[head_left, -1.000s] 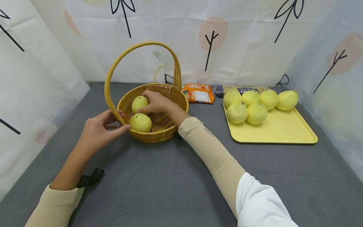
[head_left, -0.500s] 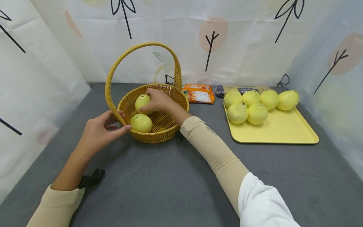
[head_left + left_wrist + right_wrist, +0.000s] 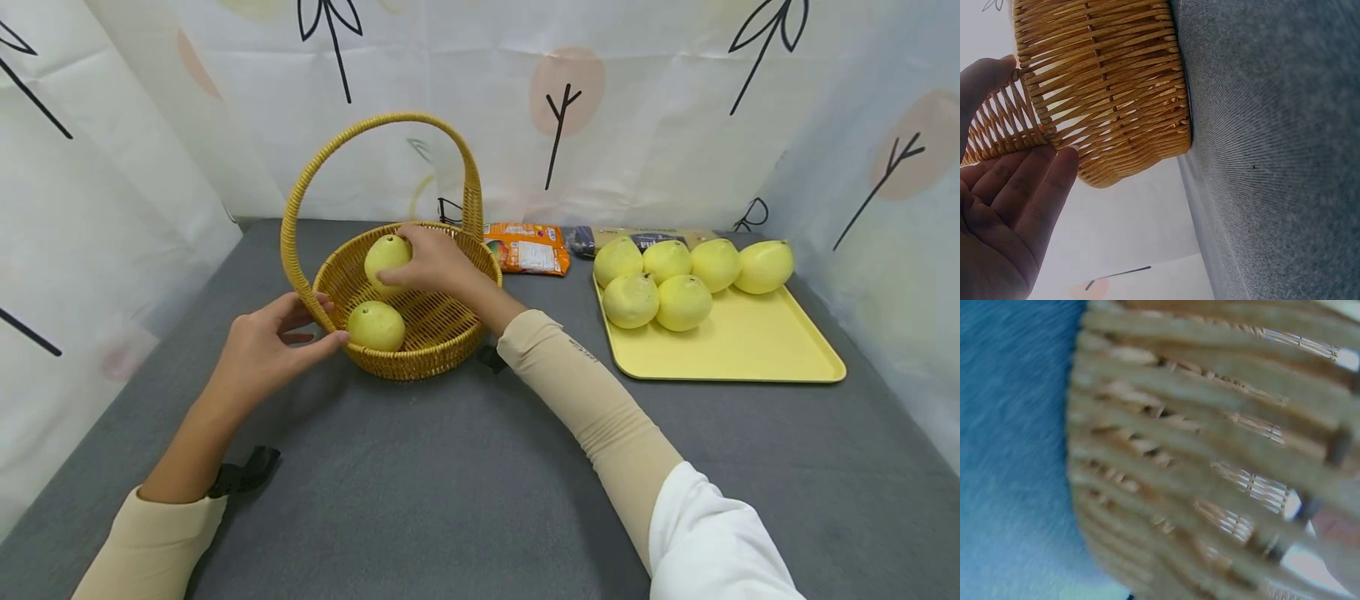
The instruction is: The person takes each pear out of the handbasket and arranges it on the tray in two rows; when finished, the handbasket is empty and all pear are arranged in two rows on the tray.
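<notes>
A yellow wicker basket with a tall arched handle stands on the table. My left hand grips its left side at the handle's base; in the left wrist view the thumb and fingers of that hand lie on either side of the weave. Inside the basket, my right hand holds a pale yellow pear between thumb and fingers. A second pear lies by the front left rim. The right wrist view is filled by the basket's woven side, blurred, with the right hand mostly hidden.
A yellow tray with several pears along its back left stands on the right. Behind are an orange snack packet and a long brown-and-dark package. Grey cloth covers the table; a patterned curtain hangs behind.
My right hand and the pear in it have moved right and toward the back inside the basket, away from the other pear. The left hand keeps its place on the basket.
</notes>
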Motion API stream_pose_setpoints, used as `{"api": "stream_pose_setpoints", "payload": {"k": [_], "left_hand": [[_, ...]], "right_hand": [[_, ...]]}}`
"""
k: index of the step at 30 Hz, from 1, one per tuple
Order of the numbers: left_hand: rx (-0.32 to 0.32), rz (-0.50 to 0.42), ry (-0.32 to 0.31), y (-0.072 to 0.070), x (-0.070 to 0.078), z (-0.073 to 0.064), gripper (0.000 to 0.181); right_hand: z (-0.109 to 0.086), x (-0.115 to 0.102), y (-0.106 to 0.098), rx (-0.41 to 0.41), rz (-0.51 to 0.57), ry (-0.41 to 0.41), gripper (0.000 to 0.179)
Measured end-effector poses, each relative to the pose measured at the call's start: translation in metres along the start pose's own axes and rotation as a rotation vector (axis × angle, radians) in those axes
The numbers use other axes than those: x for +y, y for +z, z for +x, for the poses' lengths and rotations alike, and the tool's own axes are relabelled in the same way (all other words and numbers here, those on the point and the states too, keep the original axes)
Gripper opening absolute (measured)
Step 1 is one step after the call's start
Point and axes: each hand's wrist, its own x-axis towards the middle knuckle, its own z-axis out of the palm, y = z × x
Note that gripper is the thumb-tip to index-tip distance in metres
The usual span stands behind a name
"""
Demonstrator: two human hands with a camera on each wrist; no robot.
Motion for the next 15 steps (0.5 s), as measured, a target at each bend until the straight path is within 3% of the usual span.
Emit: {"api": "stream_pose_setpoints", "payload": {"k": [6,15], "left_hand": [[-0.002,-0.004,-0.004,0.000,0.000,0.000,0.041],[-0.002,-0.004,-0.002,0.000,0.001,-0.001,0.041]], "right_hand": [[-0.012,0.002,-0.008,0.085,-0.066,-0.041,0.041],[-0.036,0.001,-0.017,0.104,-0.002,-0.120,0.049]]}}
